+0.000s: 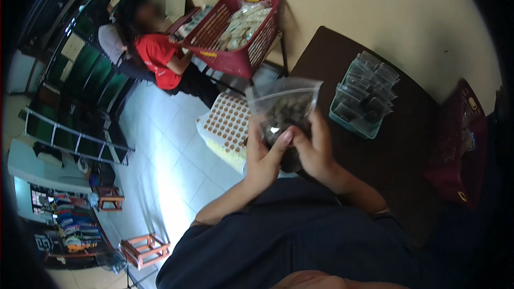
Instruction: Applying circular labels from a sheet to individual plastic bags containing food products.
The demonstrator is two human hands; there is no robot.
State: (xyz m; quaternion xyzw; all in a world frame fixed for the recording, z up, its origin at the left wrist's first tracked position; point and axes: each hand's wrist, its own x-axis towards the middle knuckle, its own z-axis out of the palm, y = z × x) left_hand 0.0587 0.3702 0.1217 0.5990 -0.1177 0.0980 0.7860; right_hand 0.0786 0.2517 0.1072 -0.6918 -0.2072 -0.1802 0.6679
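A clear plastic zip bag (291, 106) filled with dark, lumpy pieces is held up before my chest. My left hand (263, 152) grips its left side and my right hand (317, 146) its right side, with both thumbs meeting on the front. The fingers behind the bag are partly hidden. Beyond my right hand, a light green plastic basket (356, 125) holds many small clear packets (365, 84) on the dark brown table (361, 160). Left of the bag lies a sheet of round brown stickers (229, 118) on a pale stack.
A maroon plastic crate (237, 62) with packed bags stands on a stand at the upper left, beside a person in a red shirt (158, 60) and another person (112, 42). Another maroon crate (453, 168) is at the right. Wooden stools (146, 249) stand on the tiled floor.
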